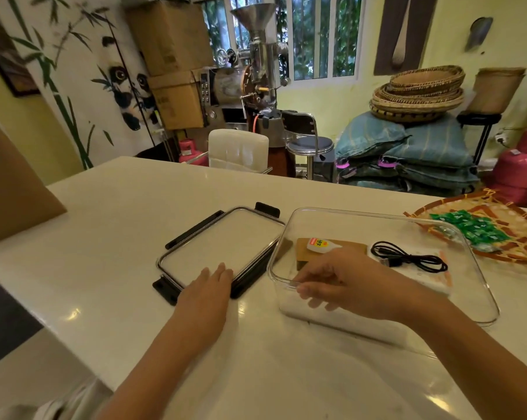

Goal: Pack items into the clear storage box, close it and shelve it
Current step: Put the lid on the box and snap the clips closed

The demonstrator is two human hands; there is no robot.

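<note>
- on the white table [111, 237], the clear box [474, 268] stands open just right of its lid [223, 241], which lies flat beside it, off the box.
- the right hand [344, 283] hangs over the box's near left corner, fingers loosely curled around nothing that i can see; the left hand [209, 283] lies open and flat on the lid's near edge.
- inside lie a glue bottle [319, 244] on a brown card [332, 248] and a coiled black cable [407, 259].
- risk: the cable may spring up and catch under the lid, stopping the clips from seating.
- risk: pressing the lid's edge could slide it along the smooth top.
- the green packets [474, 228] wait on a woven tray [438, 212] behind the box's far right; the box wall stands between hand and tray.
</note>
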